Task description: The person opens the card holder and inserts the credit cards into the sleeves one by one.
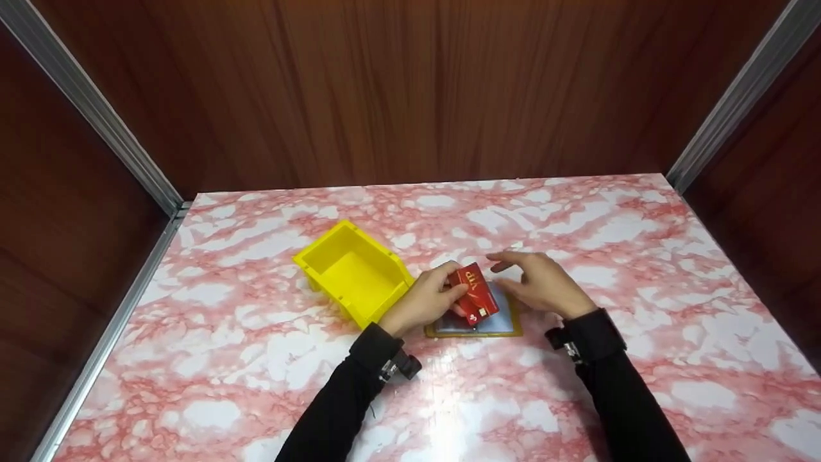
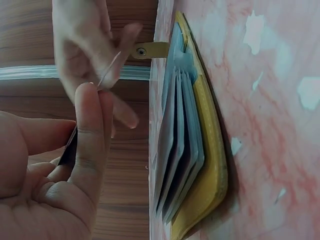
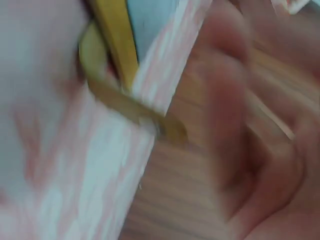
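Note:
My left hand (image 1: pixel 423 298) pinches a red card (image 1: pixel 474 298) lettered "VIP" between thumb and fingers; whether more than one card is there, I cannot tell. Below it, a yellow card holder (image 1: pixel 494 334) lies spread on the table, its clear sleeves (image 2: pixel 187 145) fanned upward in the left wrist view. Just right of the card hovers my right hand (image 1: pixel 545 282), fingers loosely bent, thumb apart, nothing seen in its grasp. In the right wrist view that hand (image 3: pixel 260 165) is blurred beside the holder's snap strap (image 3: pixel 132 107).
A yellow plastic bin (image 1: pixel 359 276) stands left of the card holder, close to my left wrist. The table (image 1: pixel 211 385) has a pink and white marbled top. Brown wood-grain panels (image 1: pixel 410 96) with metal corner rails (image 1: pixel 725 96) enclose its back and sides.

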`<state>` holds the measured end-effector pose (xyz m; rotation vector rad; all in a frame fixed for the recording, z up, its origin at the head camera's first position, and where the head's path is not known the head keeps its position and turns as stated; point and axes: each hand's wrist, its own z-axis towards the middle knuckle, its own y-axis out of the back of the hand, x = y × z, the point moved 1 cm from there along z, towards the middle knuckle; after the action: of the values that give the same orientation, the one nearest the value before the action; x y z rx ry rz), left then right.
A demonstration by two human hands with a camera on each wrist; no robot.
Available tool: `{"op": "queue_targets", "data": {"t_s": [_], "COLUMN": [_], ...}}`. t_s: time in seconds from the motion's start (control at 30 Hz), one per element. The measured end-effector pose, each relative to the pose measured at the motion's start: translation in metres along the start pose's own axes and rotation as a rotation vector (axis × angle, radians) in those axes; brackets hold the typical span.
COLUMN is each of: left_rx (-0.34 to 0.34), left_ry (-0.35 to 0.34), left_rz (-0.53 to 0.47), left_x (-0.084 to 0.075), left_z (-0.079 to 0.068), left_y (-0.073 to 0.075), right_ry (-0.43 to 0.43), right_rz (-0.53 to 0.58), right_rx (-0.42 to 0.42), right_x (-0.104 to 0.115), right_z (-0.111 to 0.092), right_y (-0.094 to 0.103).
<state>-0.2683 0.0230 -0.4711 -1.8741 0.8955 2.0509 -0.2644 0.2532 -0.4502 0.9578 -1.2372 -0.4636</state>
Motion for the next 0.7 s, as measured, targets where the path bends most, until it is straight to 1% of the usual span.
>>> {"op": "queue_targets", "data": {"t_s": [0.1, 0.17, 0.23, 0.27, 0.37, 0.5, 0.57, 0.63, 0.7], "left_rx": [-0.006, -0.021, -0.037, -0.043, -0.051, -0.041, -0.044, -0.063, -0.096], "left_ry": [-0.009, -0.012, -0.015, -0.013, -0.01, -0.026, -0.04, -0.059, -0.086], "left_rz": [0.008, 0.008, 0.004, 0.001, -0.015, -0.049, -0.048, -0.006, 0.1], "left_x": [0.0, 0.0, 0.001, 0.001, 0.0, -0.001, -0.001, -0.001, -0.001], "left_z": [0.0, 0.0, 0.001, 0.001, 0.001, 0.002, 0.002, 0.002, 0.002], "left_y": [0.0, 0.001, 0.001, 0.001, 0.0, -0.001, 0.0, 0.001, 0.003], "right_ry": [-0.025, -0.073, -0.116, -0.134, -0.151, -0.101, -0.078, -0.069, -0.083], "right_rz": [0.194, 0.32, 0.399, 0.421, 0.423, 0.36, 0.331, 0.308, 0.28], "right_rx": [-0.021, -0.018, -0.025, -0.043, -0.126, -0.251, -0.299, -0.34, -0.386], "right_x": [0.006, 0.011, 0.017, 0.019, 0.026, 0.03, 0.029, 0.028, 0.024], "right_z": [0.005, 0.007, 0.008, 0.009, 0.011, 0.014, 0.015, 0.016, 0.017], "right_y": [-0.009, -0.018, -0.028, -0.033, -0.046, -0.054, -0.055, -0.055, -0.053]}}
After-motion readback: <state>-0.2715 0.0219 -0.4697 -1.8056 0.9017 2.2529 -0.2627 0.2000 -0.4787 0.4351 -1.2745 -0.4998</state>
